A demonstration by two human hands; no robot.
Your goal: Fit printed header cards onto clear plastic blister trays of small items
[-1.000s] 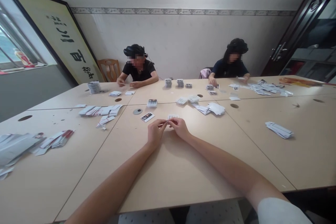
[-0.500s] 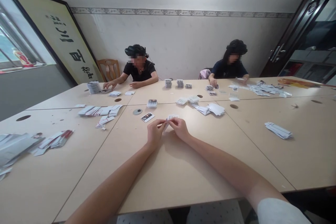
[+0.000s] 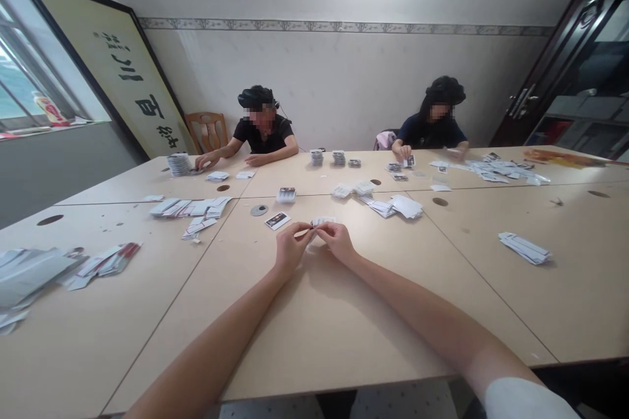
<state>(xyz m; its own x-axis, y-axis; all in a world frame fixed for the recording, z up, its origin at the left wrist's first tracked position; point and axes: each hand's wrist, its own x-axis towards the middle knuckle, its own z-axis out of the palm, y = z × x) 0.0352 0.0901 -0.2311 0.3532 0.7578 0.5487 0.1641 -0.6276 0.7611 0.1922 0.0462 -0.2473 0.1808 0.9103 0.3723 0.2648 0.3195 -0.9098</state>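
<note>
My left hand (image 3: 291, 247) and my right hand (image 3: 336, 240) meet over the middle of the table, fingertips pinched together. Between them they hold a small whitish packet (image 3: 324, 220), partly see-through, whose lower part my fingers hide. Just to the left of the fingers lies a card (image 3: 278, 220) with a dark printed picture and a white border. Beyond that card stands a small stack of packed cards (image 3: 286, 194).
Past my right hand lie clear sleeves (image 3: 354, 189) and white papers (image 3: 403, 205). Folded papers (image 3: 194, 207) spread to the left, and another bundle (image 3: 525, 247) lies right. Two people sit opposite, handling cards. A grey cable-hole cover (image 3: 259, 210) sits in the tabletop (image 3: 393, 334).
My hands keep the same pinch on the packet. The view has shifted slightly. Across the table, the right-hand person's card has lifted and shows more of its face.
</note>
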